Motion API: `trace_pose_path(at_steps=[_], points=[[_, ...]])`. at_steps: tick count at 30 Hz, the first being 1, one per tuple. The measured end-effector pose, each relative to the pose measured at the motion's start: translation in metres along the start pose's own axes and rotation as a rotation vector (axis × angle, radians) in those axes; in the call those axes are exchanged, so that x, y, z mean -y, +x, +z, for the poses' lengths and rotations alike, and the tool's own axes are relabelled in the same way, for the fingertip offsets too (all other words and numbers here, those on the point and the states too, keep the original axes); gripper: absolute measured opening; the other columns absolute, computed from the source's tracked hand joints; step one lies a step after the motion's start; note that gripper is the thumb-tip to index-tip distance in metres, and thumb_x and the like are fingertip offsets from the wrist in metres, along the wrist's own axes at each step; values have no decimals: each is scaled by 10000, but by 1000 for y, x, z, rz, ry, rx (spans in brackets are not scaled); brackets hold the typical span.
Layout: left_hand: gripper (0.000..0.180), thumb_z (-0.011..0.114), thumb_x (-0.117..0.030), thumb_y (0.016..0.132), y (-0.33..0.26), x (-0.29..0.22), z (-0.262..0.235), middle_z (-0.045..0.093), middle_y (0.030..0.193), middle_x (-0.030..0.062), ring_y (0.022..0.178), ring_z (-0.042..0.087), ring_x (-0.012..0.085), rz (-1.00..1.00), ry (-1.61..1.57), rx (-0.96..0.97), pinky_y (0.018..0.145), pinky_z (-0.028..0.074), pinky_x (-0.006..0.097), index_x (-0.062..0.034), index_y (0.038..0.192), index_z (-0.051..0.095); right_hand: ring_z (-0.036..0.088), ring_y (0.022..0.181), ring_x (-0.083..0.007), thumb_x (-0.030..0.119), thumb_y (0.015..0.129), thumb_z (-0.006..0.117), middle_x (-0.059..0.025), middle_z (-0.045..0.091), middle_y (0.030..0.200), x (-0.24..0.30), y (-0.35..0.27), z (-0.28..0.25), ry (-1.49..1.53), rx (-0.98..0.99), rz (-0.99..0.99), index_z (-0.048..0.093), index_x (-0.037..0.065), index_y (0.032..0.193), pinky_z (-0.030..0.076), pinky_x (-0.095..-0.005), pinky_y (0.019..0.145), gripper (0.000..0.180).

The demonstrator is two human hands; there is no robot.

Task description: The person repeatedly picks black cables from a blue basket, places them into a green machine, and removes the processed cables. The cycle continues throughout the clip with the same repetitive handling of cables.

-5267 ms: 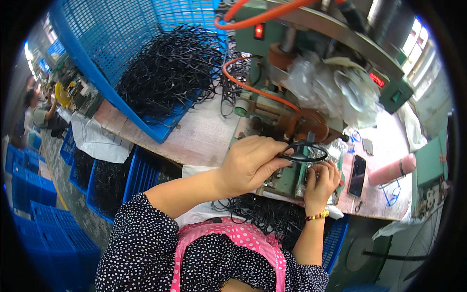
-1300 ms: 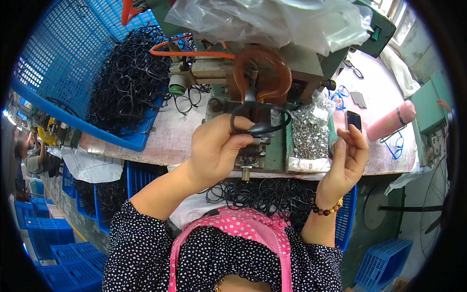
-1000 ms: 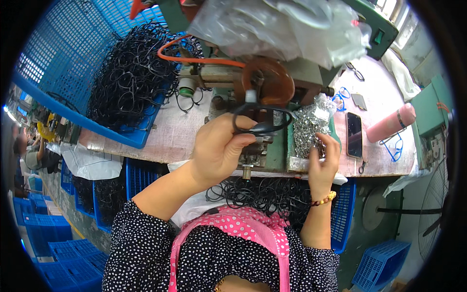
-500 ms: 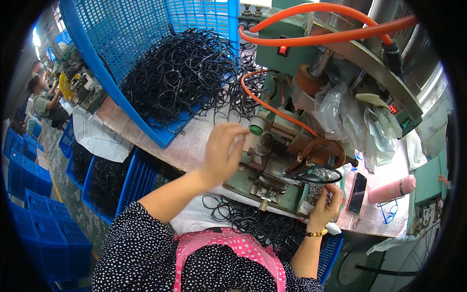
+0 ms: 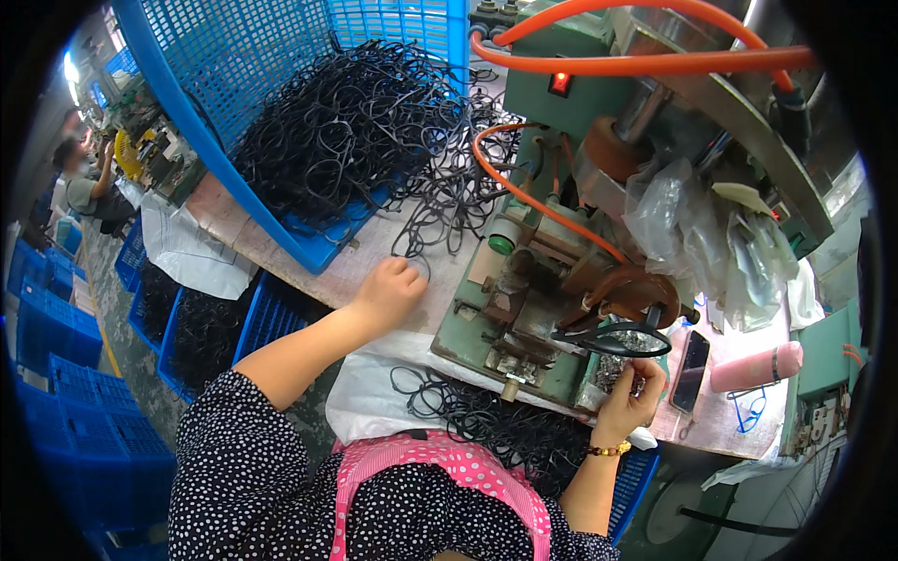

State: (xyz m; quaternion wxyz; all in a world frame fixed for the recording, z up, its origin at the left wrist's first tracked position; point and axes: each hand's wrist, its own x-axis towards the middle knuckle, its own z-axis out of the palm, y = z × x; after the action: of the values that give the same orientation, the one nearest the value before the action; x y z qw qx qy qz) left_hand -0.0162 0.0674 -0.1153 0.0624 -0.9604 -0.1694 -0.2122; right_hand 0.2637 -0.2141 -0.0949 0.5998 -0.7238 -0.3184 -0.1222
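My left hand [image 5: 388, 294] is closed on the table left of the machine, its curled fingertips at a thin black eyeglass frame [image 5: 420, 263] at the edge of a loose pile. The grip itself is partly hidden. At the machine [image 5: 510, 323], the fingers of my right hand [image 5: 629, 402] are pinched at the lower rim of another black eyeglass frame [image 5: 599, 342], which reaches under the machine's brown round part. Below that frame is a tray of small shiny bits [image 5: 608, 372]. A tangled heap of similar black frames [image 5: 346, 140] fills the blue basket.
The blue basket's wall [image 5: 210, 178] rises at the far left. Orange hoses [image 5: 655, 64] arch over the machine, and plastic bags [image 5: 669, 210] hang beside it. A phone [image 5: 690, 372] and pink bottle [image 5: 758, 367] lie to the right. More frames [image 5: 505, 435] lie near my lap.
My left hand has moved from beside the machine's green button down and left to the table, and its fingers have closed. My right hand stays at the frame. The view has shifted slightly.
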Motion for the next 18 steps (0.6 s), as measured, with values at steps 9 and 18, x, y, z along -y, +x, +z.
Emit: trace_pose_path(at_steps=[9, 18], points=[[172, 684, -72, 850, 1, -8, -43, 652, 942, 111, 878, 628, 331, -341, -264, -220, 743, 516, 384, -57, 1020, 660, 608, 948, -237, -49, 913, 606, -118, 648, 1029, 1, 3, -4, -147, 42, -150, 672, -18, 1009, 496, -323, 830, 121], [250, 641, -41, 850, 67, 46, 4, 640, 1088, 140, 988, 619, 349, -395, -215, -302, 838, 506, 404, -59, 1098, 623, 586, 924, -227, -78, 885, 608, -106, 622, 990, 4, 1, -5, -111, 53, -151, 682, -11, 957, 485, -304, 809, 124]])
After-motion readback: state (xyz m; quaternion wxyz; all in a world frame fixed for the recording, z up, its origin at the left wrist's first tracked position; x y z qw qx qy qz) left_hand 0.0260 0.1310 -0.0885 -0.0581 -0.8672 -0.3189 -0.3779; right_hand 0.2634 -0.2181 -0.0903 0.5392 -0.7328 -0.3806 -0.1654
